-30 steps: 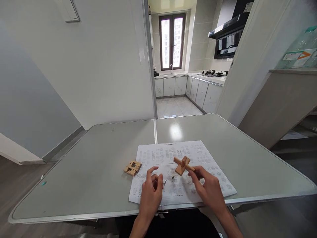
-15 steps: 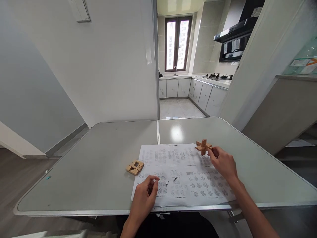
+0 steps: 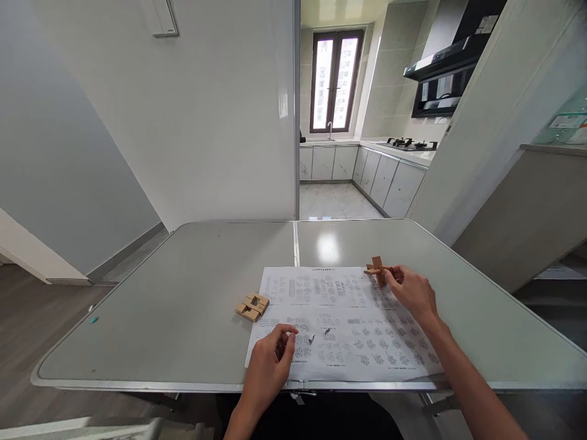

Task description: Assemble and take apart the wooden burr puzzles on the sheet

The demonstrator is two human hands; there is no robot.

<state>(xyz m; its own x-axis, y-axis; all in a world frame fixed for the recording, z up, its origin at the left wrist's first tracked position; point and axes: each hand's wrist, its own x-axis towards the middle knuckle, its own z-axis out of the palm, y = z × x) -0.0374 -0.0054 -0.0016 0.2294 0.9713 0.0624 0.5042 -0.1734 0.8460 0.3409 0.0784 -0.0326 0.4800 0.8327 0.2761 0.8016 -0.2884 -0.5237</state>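
My right hand [image 3: 415,297] pinches a wooden interlocking puzzle [image 3: 376,271] by one of its arms, over the far right part of the printed sheet [image 3: 316,308]. The puzzle is cross-shaped, made of light brown bars, and tilted. My left hand [image 3: 270,360] rests at the near edge of the sheet, fingers loosely curled, thumb and forefinger apart, with nothing seen in it. A second wooden puzzle [image 3: 253,307], flat and squarish with gaps in it, lies at the sheet's left edge. Rows of small line drawings cover the sheet.
The grey-green folding table [image 3: 151,305] has a metal rim and a seam down its middle. A small teal scrap [image 3: 94,319] lies near its left edge. Beyond the table are a white wall [image 3: 220,122] and a kitchen with a gas stove [image 3: 408,144].
The cross-shaped puzzle has turned and tilted in my right hand. My left hand keeps its pose. The whole view has shifted slightly.
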